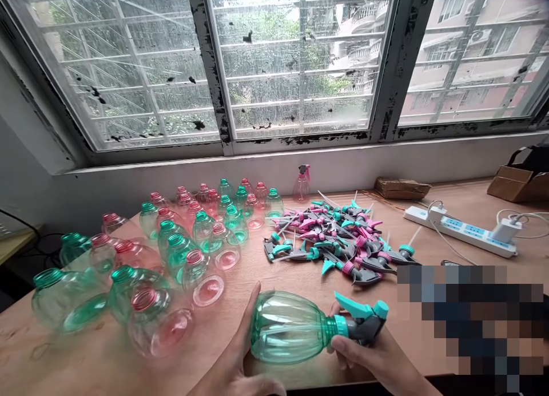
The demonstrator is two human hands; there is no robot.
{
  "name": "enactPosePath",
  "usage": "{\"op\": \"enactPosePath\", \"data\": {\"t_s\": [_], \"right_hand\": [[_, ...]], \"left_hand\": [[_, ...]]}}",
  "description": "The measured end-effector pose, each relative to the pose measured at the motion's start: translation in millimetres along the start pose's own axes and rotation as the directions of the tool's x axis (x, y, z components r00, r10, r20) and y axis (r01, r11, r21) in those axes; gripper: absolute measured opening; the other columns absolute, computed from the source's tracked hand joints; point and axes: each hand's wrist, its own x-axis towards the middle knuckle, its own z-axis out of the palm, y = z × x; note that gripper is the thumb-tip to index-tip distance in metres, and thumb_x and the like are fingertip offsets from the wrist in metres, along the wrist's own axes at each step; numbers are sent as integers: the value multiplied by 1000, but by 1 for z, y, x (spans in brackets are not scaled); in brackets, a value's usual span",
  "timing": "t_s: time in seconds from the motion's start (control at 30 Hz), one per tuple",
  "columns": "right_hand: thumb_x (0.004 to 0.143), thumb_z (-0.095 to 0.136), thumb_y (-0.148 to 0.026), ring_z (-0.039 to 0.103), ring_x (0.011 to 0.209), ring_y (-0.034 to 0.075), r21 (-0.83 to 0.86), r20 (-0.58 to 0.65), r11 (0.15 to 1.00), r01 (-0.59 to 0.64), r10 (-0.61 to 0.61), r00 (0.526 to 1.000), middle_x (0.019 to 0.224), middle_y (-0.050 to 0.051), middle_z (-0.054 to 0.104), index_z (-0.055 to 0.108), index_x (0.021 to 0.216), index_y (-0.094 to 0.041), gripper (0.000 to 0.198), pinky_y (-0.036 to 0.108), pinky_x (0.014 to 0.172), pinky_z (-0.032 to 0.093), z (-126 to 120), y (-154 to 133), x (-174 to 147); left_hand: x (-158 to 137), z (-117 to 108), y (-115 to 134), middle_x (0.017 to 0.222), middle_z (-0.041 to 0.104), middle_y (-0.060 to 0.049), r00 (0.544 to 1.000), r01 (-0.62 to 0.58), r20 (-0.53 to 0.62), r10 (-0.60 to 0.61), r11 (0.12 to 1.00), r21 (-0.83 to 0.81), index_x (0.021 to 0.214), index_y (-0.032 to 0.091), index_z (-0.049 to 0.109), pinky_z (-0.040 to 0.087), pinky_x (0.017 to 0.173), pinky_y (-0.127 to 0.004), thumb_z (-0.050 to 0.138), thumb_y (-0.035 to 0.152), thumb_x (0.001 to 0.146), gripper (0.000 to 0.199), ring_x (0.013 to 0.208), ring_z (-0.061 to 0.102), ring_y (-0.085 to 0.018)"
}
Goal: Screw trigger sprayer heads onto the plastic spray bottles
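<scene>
A clear green plastic spray bottle lies on its side near the table's front edge. My left hand cups its rounded base. My right hand grips the neck, where a grey trigger sprayer head with teal collar and teal lever sits on the bottle. Just beyond lies a pile of loose trigger sprayer heads in grey, pink and teal, with thin dip tubes sticking out.
Several empty green and pink bottles without heads crowd the wooden table at left. One assembled pink bottle stands by the wall. At right lie a white power strip, a small brown box and a cardboard box.
</scene>
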Motion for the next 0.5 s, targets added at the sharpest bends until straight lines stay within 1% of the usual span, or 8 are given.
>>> {"op": "enactPosePath", "data": {"t_s": [0.07,0.17,0.2,0.27,0.37,0.43,0.5], "right_hand": [[75,81,-50,52,53,12,3,16,1000,-1,1,1000,60,-4,62,64,98,-18,42,26,55,42,1,-2,0],[76,82,-48,52,54,11,4,31,1000,8,-8,999,61,-5,61,64,90,-18,37,26,55,42,2,-4,0],[76,81,-48,52,54,11,3,32,1000,11,-11,999,61,-5,61,64,89,-18,37,26,55,42,2,-5,0],[76,81,-49,52,52,12,1,22,1000,13,-13,1000,59,-4,62,63,93,-18,39,26,54,42,0,-4,1],[75,81,-50,54,50,13,-13,-11,1000,0,0,1000,58,-4,64,62,99,-18,44,28,53,43,-1,-3,0],[75,81,-51,54,51,14,-22,-19,1000,-5,5,1000,58,-4,64,63,99,-19,44,28,54,43,-1,-3,0],[74,81,-51,53,50,13,-21,-11,1000,-9,9,1000,57,-5,63,63,100,-20,44,28,53,43,1,-4,0]], "left_hand": [[1,-1,0,169,17,0,1000,10,-8,-10,999,-45,156,41,0,7,126,-51,82,49,72,117,155,10,-34],[1,-1,3,169,15,-3,1000,2,28,0,996,-86,157,35,4,9,126,-49,70,57,81,103,154,13,-33],[1,0,4,169,14,-3,999,1,38,2,996,-87,157,35,4,11,126,-49,68,55,83,100,154,14,-32],[1,1,5,170,15,-1,999,-5,47,8,999,-50,156,39,2,8,126,-49,70,48,85,99,154,14,-31],[2,2,4,168,20,1,999,-34,14,34,999,-2,154,46,-1,5,126,-53,65,43,90,92,153,19,-31],[2,2,3,168,21,1,999,-37,-7,37,999,-9,154,49,0,4,125,-53,67,43,89,93,153,20,-32],[1,1,2,168,21,2,999,-33,-3,33,999,-33,153,49,2,3,125,-53,73,45,84,99,154,17,-31]]}}
